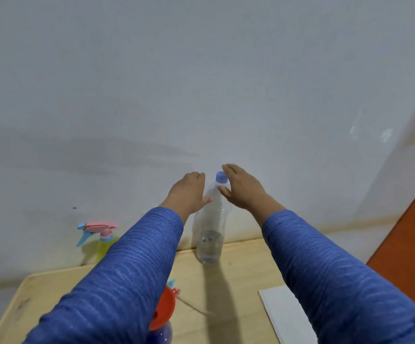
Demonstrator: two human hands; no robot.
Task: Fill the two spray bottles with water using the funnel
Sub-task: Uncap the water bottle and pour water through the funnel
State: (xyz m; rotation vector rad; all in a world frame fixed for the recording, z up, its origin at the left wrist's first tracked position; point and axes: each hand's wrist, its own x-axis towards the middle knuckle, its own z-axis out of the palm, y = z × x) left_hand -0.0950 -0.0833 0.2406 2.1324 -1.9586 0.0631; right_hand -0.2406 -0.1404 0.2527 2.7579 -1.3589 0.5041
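A clear plastic water bottle [211, 227] with a blue cap stands upright at the table's far edge, a little water in its bottom. My left hand [189, 192] and my right hand [241, 187] are spread open on either side of its neck, the thumbs close to it or just touching. A yellow spray bottle [103, 247] with a pink and blue trigger head stands at the back left. An orange funnel [163, 311] sits in the mouth of a blue spray bottle [160, 335] near the front, partly hidden by my left sleeve.
The light wooden table [226, 294] stands against a white wall. A white flat sheet [283, 311] lies at the front right. A loose sprayer head with its thin tube [191, 305] lies behind the funnel. Orange floor [410, 244] shows at the right.
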